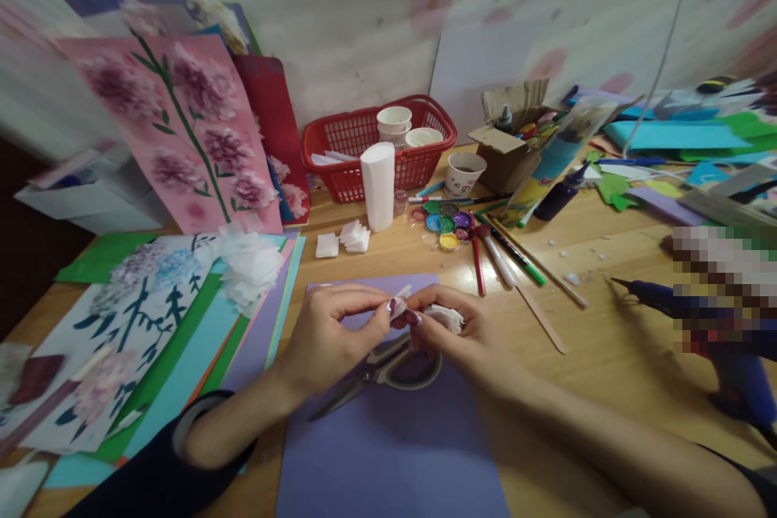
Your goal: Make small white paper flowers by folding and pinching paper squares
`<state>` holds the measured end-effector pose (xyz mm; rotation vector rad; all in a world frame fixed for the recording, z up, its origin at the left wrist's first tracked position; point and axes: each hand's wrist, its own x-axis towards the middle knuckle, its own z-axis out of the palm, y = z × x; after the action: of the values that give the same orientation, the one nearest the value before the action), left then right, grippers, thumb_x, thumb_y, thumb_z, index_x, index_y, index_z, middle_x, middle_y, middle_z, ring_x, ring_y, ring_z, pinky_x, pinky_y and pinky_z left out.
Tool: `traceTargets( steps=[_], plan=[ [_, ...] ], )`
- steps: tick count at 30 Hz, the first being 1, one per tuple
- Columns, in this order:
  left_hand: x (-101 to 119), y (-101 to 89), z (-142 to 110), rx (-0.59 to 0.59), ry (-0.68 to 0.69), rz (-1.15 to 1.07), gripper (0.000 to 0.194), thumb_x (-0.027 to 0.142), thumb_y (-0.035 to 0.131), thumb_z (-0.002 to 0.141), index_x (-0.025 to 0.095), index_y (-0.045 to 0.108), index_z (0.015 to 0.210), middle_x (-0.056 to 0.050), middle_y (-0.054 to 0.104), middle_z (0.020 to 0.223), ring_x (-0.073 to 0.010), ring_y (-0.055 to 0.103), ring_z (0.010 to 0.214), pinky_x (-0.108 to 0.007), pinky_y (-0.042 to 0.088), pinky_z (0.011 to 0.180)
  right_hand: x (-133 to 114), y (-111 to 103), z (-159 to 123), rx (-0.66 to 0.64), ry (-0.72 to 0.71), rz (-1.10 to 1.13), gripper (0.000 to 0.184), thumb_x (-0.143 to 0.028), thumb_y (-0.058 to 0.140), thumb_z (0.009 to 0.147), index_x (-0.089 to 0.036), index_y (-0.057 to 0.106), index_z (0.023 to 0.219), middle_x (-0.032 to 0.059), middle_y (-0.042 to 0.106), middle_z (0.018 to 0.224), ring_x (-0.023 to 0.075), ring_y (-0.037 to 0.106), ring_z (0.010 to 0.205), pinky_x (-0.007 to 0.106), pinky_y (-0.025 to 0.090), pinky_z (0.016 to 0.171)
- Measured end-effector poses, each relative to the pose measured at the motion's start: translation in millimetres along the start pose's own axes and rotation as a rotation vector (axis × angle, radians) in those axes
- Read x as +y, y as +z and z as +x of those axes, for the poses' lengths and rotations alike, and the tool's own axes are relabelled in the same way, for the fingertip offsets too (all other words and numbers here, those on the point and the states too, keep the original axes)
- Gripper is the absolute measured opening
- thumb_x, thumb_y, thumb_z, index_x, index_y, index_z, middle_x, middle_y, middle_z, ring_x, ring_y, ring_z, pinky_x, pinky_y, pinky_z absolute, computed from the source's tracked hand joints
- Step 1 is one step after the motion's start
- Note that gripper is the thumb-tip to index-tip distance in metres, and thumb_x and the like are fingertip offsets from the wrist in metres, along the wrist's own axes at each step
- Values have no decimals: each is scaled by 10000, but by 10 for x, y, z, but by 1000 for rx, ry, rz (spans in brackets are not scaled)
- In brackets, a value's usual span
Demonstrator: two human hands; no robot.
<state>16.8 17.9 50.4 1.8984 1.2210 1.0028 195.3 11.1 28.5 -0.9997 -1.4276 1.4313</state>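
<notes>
Pinched between the fingertips of both hands is a small piece of thin white tissue paper (401, 303). My left hand (333, 336) is closed on its left side, thumb against the fingers. From the right, my right hand (470, 340) pinches it too, and a crumpled white tissue bundle (447, 317) sits in the curl of that hand. Below both hands, grey-handled scissors (367, 375) lie on a purple sheet of paper (388, 445), their handles partly covered. Beyond the sheet stand a white tissue roll (379, 186) and small folded tissue squares (354, 237).
Paint pots (447, 222), brushes (496, 257) and a wooden stick (540, 320) lie beyond my right hand. A glue gun (722, 340) is at far right. Behind stand a red basket (340, 178) and a paper cup (464, 174). Flower artworks (188, 129) and coloured sheets (176, 372) fill the left.
</notes>
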Motion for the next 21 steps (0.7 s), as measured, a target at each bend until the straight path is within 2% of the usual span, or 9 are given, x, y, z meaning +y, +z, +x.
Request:
traceTargets(
  steps=[6,9,13,17,21],
  plan=[
    [-69,-14,25,114,-195,-157,155,233,628,793,169,768,788,-40,787,770,-190,733,694,-249,586,626,31,7,1,32,36,29,118,-313,634,796,-196,617,789,-17,623,604,118,545,536,227,408,515],
    [-130,-18,57,178,-275,-276,132,260,684,761,151,748,801,-47,784,787,-187,732,713,-249,591,644,49,7,2,45,34,44,117,-315,630,793,-198,618,791,-13,633,619,119,548,539,227,410,513],
    [-186,-25,100,231,-314,-474,220,253,735,738,136,699,920,-66,783,881,-175,738,791,-261,592,753,63,0,12,75,47,35,112,-300,627,789,-191,621,761,-18,608,574,116,532,517,225,400,503],
    [-212,-54,158,285,-342,-537,347,267,741,739,141,631,1043,-51,777,857,-176,734,801,-300,580,793,82,-1,27,105,86,70,119,-300,628,779,-183,613,762,-20,609,556,114,524,493,225,397,494],
    [-234,-139,242,378,-338,-682,302,255,770,696,160,638,950,-12,756,850,-146,715,835,-310,556,867,89,6,43,144,99,109,116,-293,641,751,-182,607,760,-27,601,556,112,521,483,222,403,479]
  ],
)
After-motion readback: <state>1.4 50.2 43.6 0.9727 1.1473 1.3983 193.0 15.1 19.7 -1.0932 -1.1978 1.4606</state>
